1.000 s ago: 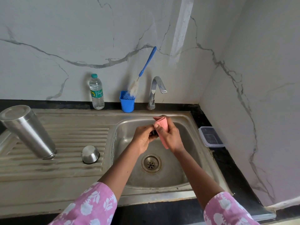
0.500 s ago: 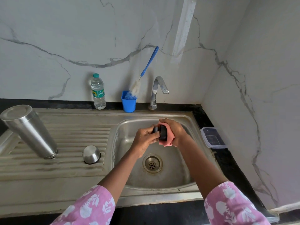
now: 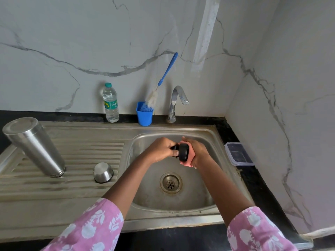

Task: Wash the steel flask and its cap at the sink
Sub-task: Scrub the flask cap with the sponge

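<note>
Over the sink basin [image 3: 203, 194] my left hand [image 3: 161, 148] grips one end of a black flask cap [image 3: 183, 152]. My right hand [image 3: 197, 151] holds a pink sponge [image 3: 187, 163] wrapped against the cap's other side. The steel flask [image 3: 34, 147] stands upside down on the ribbed drainboard [image 3: 81, 187] at the far left, apart from both hands. A small steel cup-shaped lid [image 3: 103, 172] lies mouth down on the drainboard to its right.
The tap [image 3: 176, 102] stands behind the basin with no water running. A blue cup [image 3: 144, 115] holding a bottle brush [image 3: 163, 82] and a plastic water bottle [image 3: 110, 104] stand along the back wall. A clear lidded container [image 3: 238, 153] sits on the black counter at right.
The pink sponge, held up flat over the cap a second ago, is now wrapped round the black cap. Both hands have turned slightly, and the cap's dark round side now shows.
</note>
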